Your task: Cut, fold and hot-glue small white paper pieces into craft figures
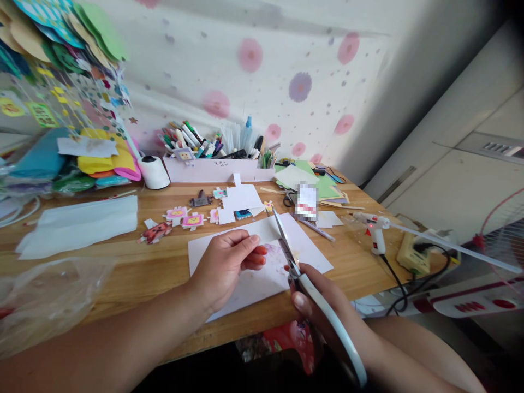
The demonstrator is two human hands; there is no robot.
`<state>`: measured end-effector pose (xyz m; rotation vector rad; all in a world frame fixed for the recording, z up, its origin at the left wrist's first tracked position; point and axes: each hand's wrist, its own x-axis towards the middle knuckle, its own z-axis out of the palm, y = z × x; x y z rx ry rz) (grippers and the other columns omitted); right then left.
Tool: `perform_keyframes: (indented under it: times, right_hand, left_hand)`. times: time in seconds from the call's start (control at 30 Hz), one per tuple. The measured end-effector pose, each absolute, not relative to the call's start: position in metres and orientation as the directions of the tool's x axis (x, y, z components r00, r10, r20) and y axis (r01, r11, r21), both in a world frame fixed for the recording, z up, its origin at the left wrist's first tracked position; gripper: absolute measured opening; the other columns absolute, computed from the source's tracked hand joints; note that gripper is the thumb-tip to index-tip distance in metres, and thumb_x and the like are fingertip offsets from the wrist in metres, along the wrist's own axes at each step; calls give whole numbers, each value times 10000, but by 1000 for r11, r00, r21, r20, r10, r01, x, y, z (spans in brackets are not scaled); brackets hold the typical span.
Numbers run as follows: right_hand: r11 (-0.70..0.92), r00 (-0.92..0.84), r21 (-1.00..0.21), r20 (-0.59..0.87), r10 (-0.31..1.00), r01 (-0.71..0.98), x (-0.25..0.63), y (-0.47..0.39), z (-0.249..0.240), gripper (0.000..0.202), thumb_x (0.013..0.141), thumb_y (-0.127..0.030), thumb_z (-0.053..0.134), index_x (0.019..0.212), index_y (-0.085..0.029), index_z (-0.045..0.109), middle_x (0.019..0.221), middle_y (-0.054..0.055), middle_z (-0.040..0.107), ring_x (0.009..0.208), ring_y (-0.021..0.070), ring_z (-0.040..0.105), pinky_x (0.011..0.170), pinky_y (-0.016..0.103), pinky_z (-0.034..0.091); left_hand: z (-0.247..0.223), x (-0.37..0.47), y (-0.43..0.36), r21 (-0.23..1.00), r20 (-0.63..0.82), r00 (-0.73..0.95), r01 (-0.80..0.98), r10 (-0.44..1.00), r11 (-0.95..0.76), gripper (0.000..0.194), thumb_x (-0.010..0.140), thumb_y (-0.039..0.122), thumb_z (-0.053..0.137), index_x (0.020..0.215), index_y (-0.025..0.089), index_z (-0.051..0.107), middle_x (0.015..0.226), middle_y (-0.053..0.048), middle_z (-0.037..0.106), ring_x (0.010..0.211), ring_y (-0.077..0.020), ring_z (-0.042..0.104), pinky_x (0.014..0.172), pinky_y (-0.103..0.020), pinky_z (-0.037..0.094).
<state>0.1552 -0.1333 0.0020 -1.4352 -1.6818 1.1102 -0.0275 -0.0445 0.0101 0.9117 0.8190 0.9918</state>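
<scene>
My left hand (229, 262) pinches a small piece of white paper (268, 229) between thumb and fingers; reddish stains show on its fingertips. In my right hand (315, 300) is a pair of scissors (323, 316) with long pale handles, gripped closed-fisted. The slightly parted blades point away from me, at the right end of the paper piece. Beneath both hands lies a larger white sheet (249, 297) with faint coloured smudges. Beyond it are small coloured paper cut-outs (192, 220) with tabs and some blank white card pieces (243, 197).
A glue gun (374, 226) with a lit red light stands at the right, its cable running to a power strip (413, 254). A pen box (213, 170), a thread cone (154, 172) and green paper (305, 177) line the back. White strips (82, 224) and a plastic bag (53, 300) lie left.
</scene>
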Motion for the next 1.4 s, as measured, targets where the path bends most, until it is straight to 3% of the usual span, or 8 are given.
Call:
perform_keyframes:
  times: [0.13, 0.33, 0.73, 1.07, 1.17, 1.27, 1.4]
  right_hand:
    - [43, -183, -905, -39, 982, 422, 154, -132, 3, 454, 859, -532, 489, 1143, -179, 488, 868, 45, 587, 791, 184, 511, 719, 304, 406]
    - [-21, -166, -928, -88, 982, 372, 151, -130, 4, 506, 847, -561, 499, 1165, -166, 492, 746, 9, 549, 647, 146, 497, 605, 272, 400]
    - [-21, -89, -905, -65, 994, 425, 150, -132, -1, 507, 804, -581, 540, 1103, -172, 545, 792, 31, 594, 733, 178, 529, 635, 272, 407]
    - [-193, 56, -935, -185, 981, 298, 167, -136, -18, 490, 782, -590, 554, 1065, -194, 506, 633, -40, 511, 383, 68, 414, 345, 192, 318]
    - [-269, 137, -936, -242, 960, 226, 182, -132, -22, 488, 776, -599, 543, 1012, -174, 495, 533, -88, 439, 315, 52, 368, 307, 172, 276]
    - [-264, 180, -952, -236, 955, 157, 200, -129, -24, 449, 791, -578, 531, 956, -162, 495, 485, -108, 411, 306, 57, 378, 316, 176, 311]
    - [-135, 231, -987, -112, 967, 90, 218, -126, -19, 426, 801, -536, 558, 984, -156, 499, 624, -50, 548, 356, 49, 431, 376, 197, 381]
  left_hand:
    - [10, -28, -45, 912, -150, 329, -318, 932, 259, 197, 747, 256, 693, 610, 151, 598, 601, 9, 658, 532, -79, 600, 524, -176, 484]
    - [11, -28, -46, 916, -158, 312, -308, 937, 257, 189, 726, 266, 707, 620, 150, 603, 607, -2, 661, 530, -89, 600, 529, -196, 489]
    - [10, -27, -44, 883, -198, 323, -350, 925, 312, 196, 696, 273, 729, 632, 139, 601, 600, 1, 658, 514, -79, 596, 511, -178, 470]
    - [4, 12, -36, 813, -317, 363, -371, 876, 448, 171, 681, 208, 728, 632, 128, 585, 579, -11, 649, 486, -80, 581, 488, -184, 460]
    - [1, 27, -27, 835, -325, 358, -327, 875, 443, 179, 684, 200, 721, 621, 131, 569, 575, -14, 644, 478, -80, 576, 476, -180, 459]
    - [0, 34, -21, 870, -315, 413, -235, 854, 434, 186, 689, 215, 714, 609, 131, 568, 581, -15, 643, 476, -79, 573, 476, -182, 465]
    - [2, 33, -25, 922, -303, 540, -42, 785, 385, 212, 711, 250, 700, 586, 134, 573, 583, -23, 649, 483, -86, 582, 484, -185, 466]
